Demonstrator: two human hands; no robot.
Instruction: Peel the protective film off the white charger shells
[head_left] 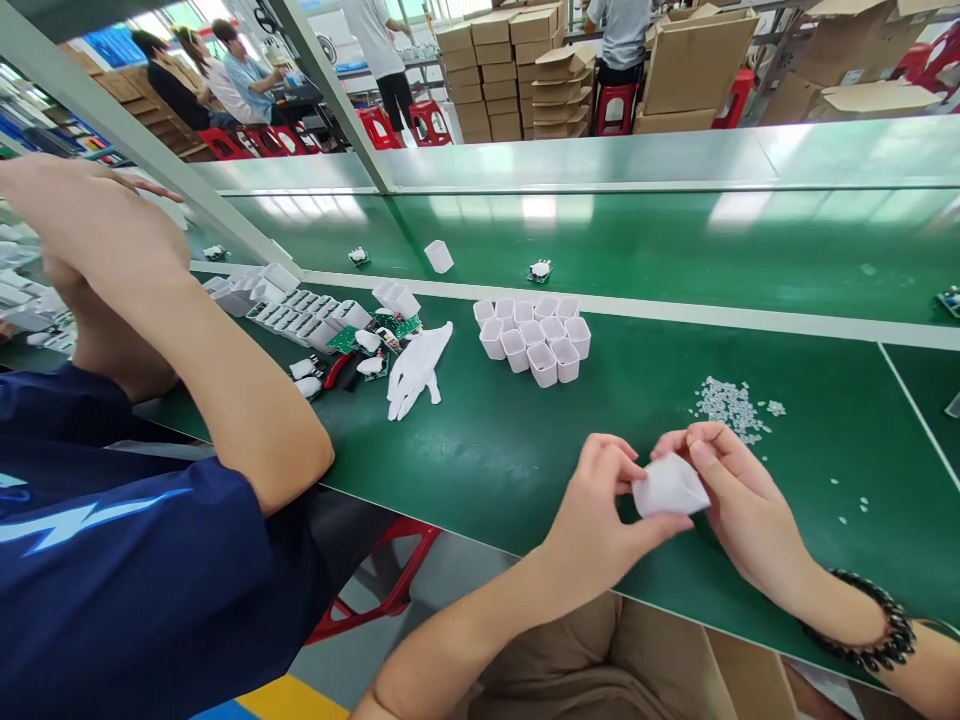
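A small white plastic housing point(670, 486) is tilted between my two hands above the near part of the green table. My left hand point(600, 505) grips its left side, thumb below and fingers above. My right hand point(739, 500) is closed at its right edge, with thumb and forefinger pinched together; whether a small piece is also between those fingertips I cannot tell. Just beyond my right hand lies a pile of small translucent pieces point(731, 405), with a few scattered to the right. Several white housings point(534, 335) stand grouped, open ends up, farther left.
Left of the housings lie a white glove point(420, 370), red-handled pliers point(341, 372) and circuit boards point(367, 340). A co-worker's arm point(225, 370) reaches over the table at left. On the green conveyor point(660, 240) behind are a lone housing point(439, 256) and small boards point(539, 271).
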